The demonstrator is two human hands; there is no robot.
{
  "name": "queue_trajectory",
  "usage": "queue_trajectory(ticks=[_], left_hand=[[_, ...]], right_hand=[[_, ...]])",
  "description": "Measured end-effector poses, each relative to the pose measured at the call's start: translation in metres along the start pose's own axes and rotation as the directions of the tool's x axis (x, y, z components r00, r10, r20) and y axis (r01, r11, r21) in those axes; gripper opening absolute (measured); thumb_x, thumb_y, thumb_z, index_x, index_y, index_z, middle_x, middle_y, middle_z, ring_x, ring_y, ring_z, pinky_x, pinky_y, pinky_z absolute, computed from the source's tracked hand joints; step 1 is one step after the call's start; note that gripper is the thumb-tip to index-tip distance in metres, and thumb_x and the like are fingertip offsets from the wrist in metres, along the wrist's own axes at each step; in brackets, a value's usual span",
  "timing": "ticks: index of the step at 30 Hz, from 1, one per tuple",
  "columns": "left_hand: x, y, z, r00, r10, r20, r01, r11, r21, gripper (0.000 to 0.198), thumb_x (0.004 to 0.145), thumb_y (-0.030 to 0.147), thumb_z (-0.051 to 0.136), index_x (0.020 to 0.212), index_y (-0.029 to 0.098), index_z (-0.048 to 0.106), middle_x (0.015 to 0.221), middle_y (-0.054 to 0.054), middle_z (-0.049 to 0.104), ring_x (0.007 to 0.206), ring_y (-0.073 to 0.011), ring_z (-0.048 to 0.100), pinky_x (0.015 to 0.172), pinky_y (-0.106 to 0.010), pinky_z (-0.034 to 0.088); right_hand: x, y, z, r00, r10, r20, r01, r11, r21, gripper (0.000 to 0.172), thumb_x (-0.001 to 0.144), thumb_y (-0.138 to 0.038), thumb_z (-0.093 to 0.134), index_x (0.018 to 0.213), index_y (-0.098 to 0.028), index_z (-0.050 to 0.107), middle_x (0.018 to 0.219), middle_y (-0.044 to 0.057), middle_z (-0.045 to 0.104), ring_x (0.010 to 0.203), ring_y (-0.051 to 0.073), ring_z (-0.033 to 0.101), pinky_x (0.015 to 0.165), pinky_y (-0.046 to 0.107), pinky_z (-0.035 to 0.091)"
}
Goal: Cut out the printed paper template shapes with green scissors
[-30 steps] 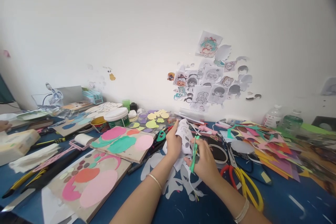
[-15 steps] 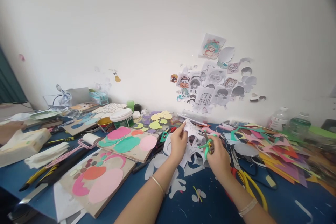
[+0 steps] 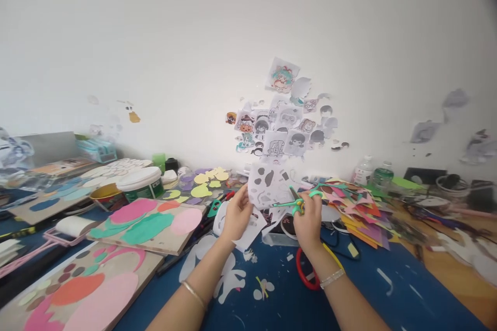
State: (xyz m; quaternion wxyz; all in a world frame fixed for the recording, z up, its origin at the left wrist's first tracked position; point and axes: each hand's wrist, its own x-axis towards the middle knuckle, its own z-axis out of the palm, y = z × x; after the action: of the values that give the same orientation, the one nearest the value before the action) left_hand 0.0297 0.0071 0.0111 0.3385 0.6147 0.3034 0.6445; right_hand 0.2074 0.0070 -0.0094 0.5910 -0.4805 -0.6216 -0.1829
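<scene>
A white sheet of paper point(image 3: 258, 194) printed with grey shapes stands raised in my left hand point(image 3: 236, 216), pinched at its lower left edge. My right hand point(image 3: 308, 220) grips green-handled scissors point(image 3: 298, 205). Their blades are parted and point left, at the right side of the sheet. Below the hands, white paper cutouts point(image 3: 232, 283) and small scraps point(image 3: 264, 288) lie on the blue table surface point(image 3: 279, 307). A red scissor handle point(image 3: 304, 273) shows beside my right wrist.
On the left, boards point(image 3: 155, 261) carry pink, orange and green paper shapes, near a white-lidded tub point(image 3: 139, 181) and a pink roller point(image 3: 64, 235). Stacked coloured paper point(image 3: 365, 212) lies right, with bottles point(image 3: 383, 176) behind. Printed drawings point(image 3: 283, 76) hang on the wall.
The paper has been lifted and turned to face me, held flatter. The scissors now point left with parted blades at its right side. My view has swung right.
</scene>
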Motion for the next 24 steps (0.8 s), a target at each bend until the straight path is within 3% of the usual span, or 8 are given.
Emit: queue_trajectory(ticks=[5,8,10,14,19,24], left_hand=[[0.0,0.003,-0.001,0.976,-0.174,0.127,0.189,0.975,-0.114,0.052,0.057,0.009,0.054,0.108,0.016,0.048,0.115,-0.01,0.057,0.104,-0.0233,0.053,0.08,-0.032,0.046],[-0.002,0.013,-0.002,0.952,-0.187,0.244,0.243,0.944,-0.224,0.055,0.06,0.012,0.058,0.113,0.018,0.043,0.118,-0.01,0.054,0.101,-0.0229,0.055,0.078,-0.031,0.047],[-0.003,0.02,-0.002,0.941,-0.224,0.255,0.279,0.939,-0.203,0.05,0.065,0.021,0.06,0.113,0.018,0.044,0.114,-0.011,0.057,0.099,-0.0226,0.056,0.079,-0.032,0.046],[-0.004,0.022,0.001,0.94,-0.309,0.144,0.322,0.943,-0.084,0.044,0.068,0.038,0.06,0.104,0.015,0.05,0.091,-0.008,0.067,0.081,-0.022,0.062,0.069,-0.033,0.048],[-0.002,0.009,0.0,0.957,-0.289,-0.027,0.288,0.957,-0.035,0.045,0.066,0.039,0.06,0.103,0.016,0.05,0.078,-0.005,0.068,0.073,-0.0226,0.064,0.063,-0.033,0.049],[0.001,0.003,-0.007,0.967,-0.235,-0.101,0.226,0.969,-0.096,0.049,0.067,0.038,0.06,0.109,0.017,0.046,0.08,-0.004,0.068,0.072,-0.0216,0.064,0.064,-0.033,0.049]], right_hand=[[0.003,0.009,0.002,0.998,0.067,-0.012,-0.067,0.998,-0.011,0.042,0.059,-0.001,0.033,0.095,-0.021,0.045,0.09,0.007,0.039,0.086,0.023,0.048,0.075,0.036,0.041],[0.005,0.01,0.002,0.997,0.079,0.01,-0.079,0.997,-0.003,0.045,0.058,-0.001,0.032,0.096,-0.021,0.045,0.089,0.007,0.039,0.085,0.022,0.048,0.074,0.034,0.041],[0.006,0.011,0.002,0.996,0.079,0.036,-0.079,0.997,0.0,0.045,0.058,0.0,0.032,0.096,-0.021,0.046,0.091,0.007,0.039,0.086,0.022,0.048,0.073,0.033,0.042],[0.007,0.011,0.003,0.988,0.068,0.139,-0.065,0.998,-0.026,0.047,0.057,-0.001,0.033,0.097,-0.02,0.047,0.093,0.008,0.04,0.086,0.022,0.049,0.069,0.032,0.044],[0.009,0.005,0.002,0.972,0.128,0.199,-0.102,0.985,-0.139,0.047,0.057,-0.005,0.04,0.101,-0.019,0.048,0.099,0.01,0.045,0.09,0.027,0.049,0.064,0.034,0.045],[0.011,0.003,0.001,0.955,0.27,0.125,-0.286,0.949,0.133,0.033,0.067,-0.018,0.049,0.1,-0.019,0.046,0.099,0.009,0.047,0.083,0.022,0.053,0.064,0.032,0.046]])
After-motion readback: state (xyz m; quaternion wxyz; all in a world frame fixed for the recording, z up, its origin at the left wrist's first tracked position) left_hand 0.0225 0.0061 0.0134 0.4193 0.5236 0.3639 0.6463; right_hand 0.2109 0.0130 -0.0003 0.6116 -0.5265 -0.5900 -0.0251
